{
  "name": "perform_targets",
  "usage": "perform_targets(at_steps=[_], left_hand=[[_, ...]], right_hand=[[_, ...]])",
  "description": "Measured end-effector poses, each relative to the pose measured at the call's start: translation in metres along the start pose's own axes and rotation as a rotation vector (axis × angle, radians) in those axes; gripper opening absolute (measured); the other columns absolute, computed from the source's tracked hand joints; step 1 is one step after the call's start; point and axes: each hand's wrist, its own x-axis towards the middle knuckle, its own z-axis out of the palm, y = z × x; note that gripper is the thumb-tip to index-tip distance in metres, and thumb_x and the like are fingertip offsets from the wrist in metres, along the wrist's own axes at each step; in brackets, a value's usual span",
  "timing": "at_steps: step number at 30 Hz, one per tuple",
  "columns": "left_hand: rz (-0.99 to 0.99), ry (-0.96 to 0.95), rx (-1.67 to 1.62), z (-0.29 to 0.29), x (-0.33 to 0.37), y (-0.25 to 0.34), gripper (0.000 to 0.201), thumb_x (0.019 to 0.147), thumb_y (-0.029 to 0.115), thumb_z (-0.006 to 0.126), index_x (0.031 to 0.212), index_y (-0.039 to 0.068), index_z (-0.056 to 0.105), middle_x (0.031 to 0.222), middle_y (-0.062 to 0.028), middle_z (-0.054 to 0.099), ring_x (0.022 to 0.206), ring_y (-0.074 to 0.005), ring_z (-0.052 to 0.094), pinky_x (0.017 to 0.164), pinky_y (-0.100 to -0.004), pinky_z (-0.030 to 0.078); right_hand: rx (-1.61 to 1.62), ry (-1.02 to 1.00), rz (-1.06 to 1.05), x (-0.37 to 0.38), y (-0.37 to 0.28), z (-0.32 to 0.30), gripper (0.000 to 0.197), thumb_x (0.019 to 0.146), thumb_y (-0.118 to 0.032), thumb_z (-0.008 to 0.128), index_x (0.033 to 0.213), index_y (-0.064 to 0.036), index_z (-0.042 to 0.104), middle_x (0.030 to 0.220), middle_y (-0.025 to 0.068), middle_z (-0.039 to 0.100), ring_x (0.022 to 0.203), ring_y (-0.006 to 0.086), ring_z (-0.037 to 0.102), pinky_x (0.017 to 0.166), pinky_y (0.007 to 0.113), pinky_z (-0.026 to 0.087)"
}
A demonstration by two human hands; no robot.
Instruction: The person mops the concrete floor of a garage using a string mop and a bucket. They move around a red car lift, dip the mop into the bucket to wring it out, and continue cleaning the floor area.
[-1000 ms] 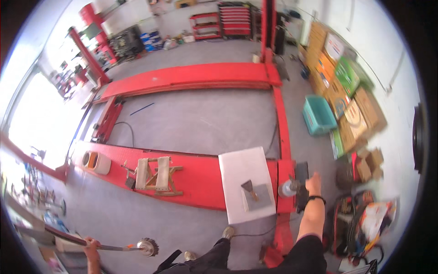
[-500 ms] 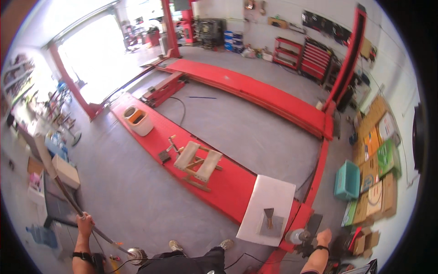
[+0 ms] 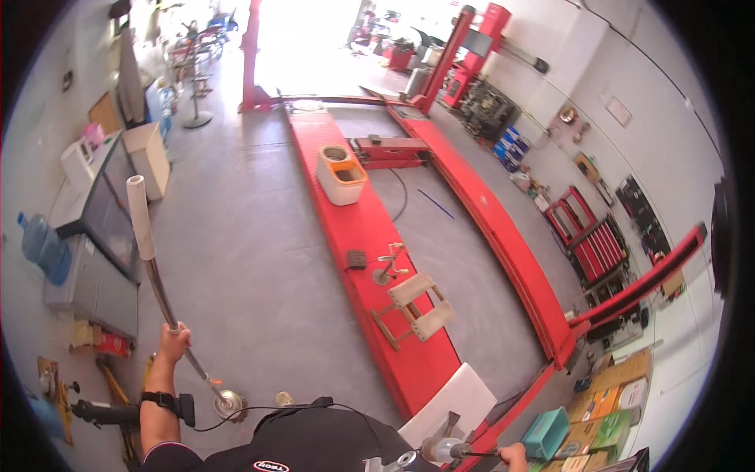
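My left hand (image 3: pixel 174 340) is wrapped around a long metal pole (image 3: pixel 161 295) that leans out to the left. The pole has a pale sleeve at its upper end and a round metal piece (image 3: pixel 228 404) at its lower end, near the floor. At the lower right, my right hand (image 3: pixel 513 456) is closed at the end of a dark bar (image 3: pixel 478 453). Beside that bar sits a rounded, clear-looking part (image 3: pixel 440 450), whose kind I cannot make out. A scraper (image 3: pixel 451 423) lies on a white board (image 3: pixel 464 393) just beyond, partly covered by this part.
A red vehicle lift (image 3: pixel 334 212) stretches ahead, bearing a wooden folding stool (image 3: pixel 421 305) and a white bin (image 3: pixel 341 177) with an orange inner edge. On the left stand a cabinet and a blue water jug (image 3: pixel 45 248). Cardboard boxes and a teal crate (image 3: pixel 546 433) line the right.
My view has swung left, so the lift now runs more straight ahead. My left hand still grips the pole, which stands more upright. My right hand appears lower, at the frame's bottom edge.
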Motion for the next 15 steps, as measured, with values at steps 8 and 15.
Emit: perform_targets(at_steps=[8,15], left_hand=[[-0.013,0.064,-0.174,-0.055,0.031,-0.022,0.013,0.071,0.008,0.056,0.061,0.001,0.055,0.055,-0.0049,0.056,0.050,-0.0131,0.055,0.050,-0.0272,0.046],[-0.153,0.171,-0.271,-0.088,0.079,-0.029,0.011,0.072,0.011,0.057,0.066,0.004,0.051,0.061,-0.0052,0.056,0.059,-0.0130,0.053,0.058,-0.0274,0.043]], right_hand=[[-0.202,-0.236,-0.384,0.025,-0.202,0.056,0.029,0.069,-0.026,0.075,0.066,0.0011,0.067,0.058,0.0110,0.063,0.047,0.0210,0.061,0.044,0.035,0.048],[-0.334,-0.407,-0.702,-0.061,-0.474,0.080,0.029,0.069,-0.035,0.073,0.072,-0.0061,0.067,0.065,0.0120,0.066,0.058,0.0247,0.066,0.056,0.036,0.052]])
